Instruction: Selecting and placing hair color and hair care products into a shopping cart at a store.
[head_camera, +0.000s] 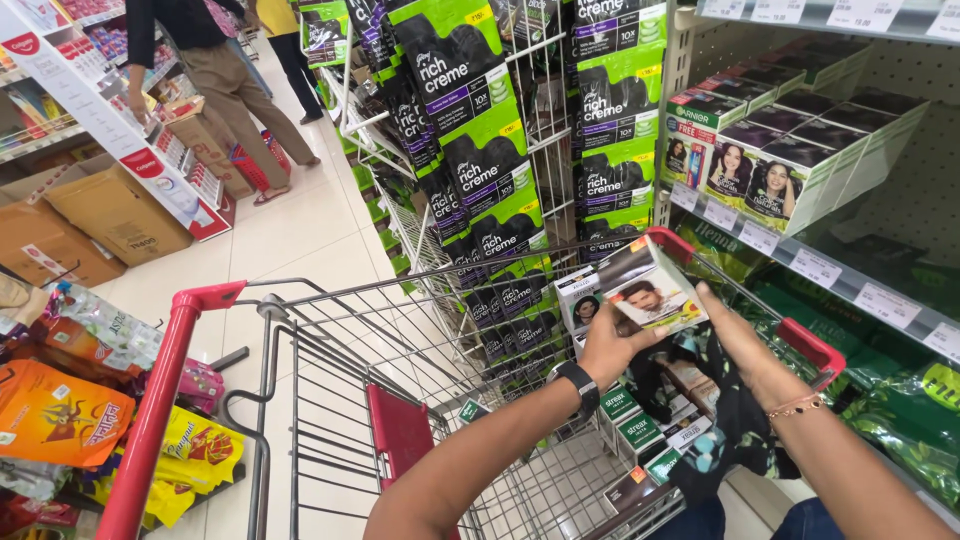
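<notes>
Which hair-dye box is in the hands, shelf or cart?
The small box held over the cart's far rim between the left hand and right hand. The other boxes sit on the shelf or lie in the cart.

Shop aisle, brightly lit. Floor (300, 240): pale glossy tiles. Wire display rack (540, 110) at centre, hung with green-and-black sachets. Right of the rack: pegboard shelving (800, 250) with price strips. Left of the rack: cardboard boxes (110, 210) against further shelving (90, 100).

2 small hair-dye boxes (640, 292), portrait-printed, stacked and tilted, above the wire cart's far right corner
</notes>
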